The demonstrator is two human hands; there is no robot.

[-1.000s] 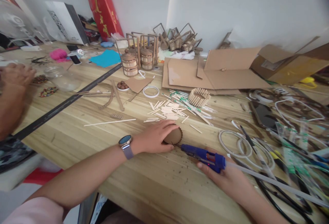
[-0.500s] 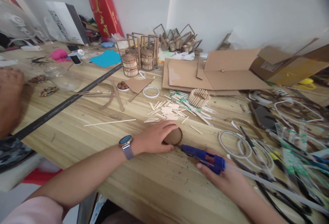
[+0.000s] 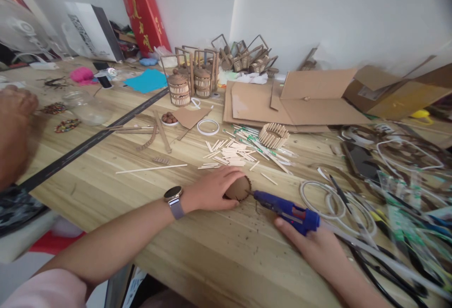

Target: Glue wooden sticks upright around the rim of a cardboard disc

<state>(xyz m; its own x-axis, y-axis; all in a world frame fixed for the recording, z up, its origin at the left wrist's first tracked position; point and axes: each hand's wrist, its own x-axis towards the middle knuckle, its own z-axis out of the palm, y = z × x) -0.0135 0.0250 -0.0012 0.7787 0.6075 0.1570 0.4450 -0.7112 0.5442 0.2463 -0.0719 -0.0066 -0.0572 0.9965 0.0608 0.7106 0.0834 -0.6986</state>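
Observation:
My left hand (image 3: pixel 212 188), with a watch on its wrist, is curled over a round brown cardboard disc (image 3: pixel 240 188) and grips it against the wooden table (image 3: pixel 197 247). My right hand (image 3: pixel 312 244) holds a blue glue gun (image 3: pixel 287 210) with a clear glue stick sticking out behind it. The gun's nozzle points left and sits at the disc's right edge. A heap of short wooden sticks (image 3: pixel 231 152) lies just beyond my left hand.
Another person's hand (image 3: pixel 14 126) hovers at the far left by a glass jar (image 3: pixel 85 107). Small stick baskets (image 3: pixel 192 82) and cardboard sheets (image 3: pixel 296 101) stand behind. White rings (image 3: pixel 335 204), wires and tools crowd the right side. A black ruler (image 3: pixel 92 141) runs diagonally.
The glue gun's nozzle has shifted slightly up and right along the disc's edge. The other person's hand at the left has moved a little. My left hand stays put.

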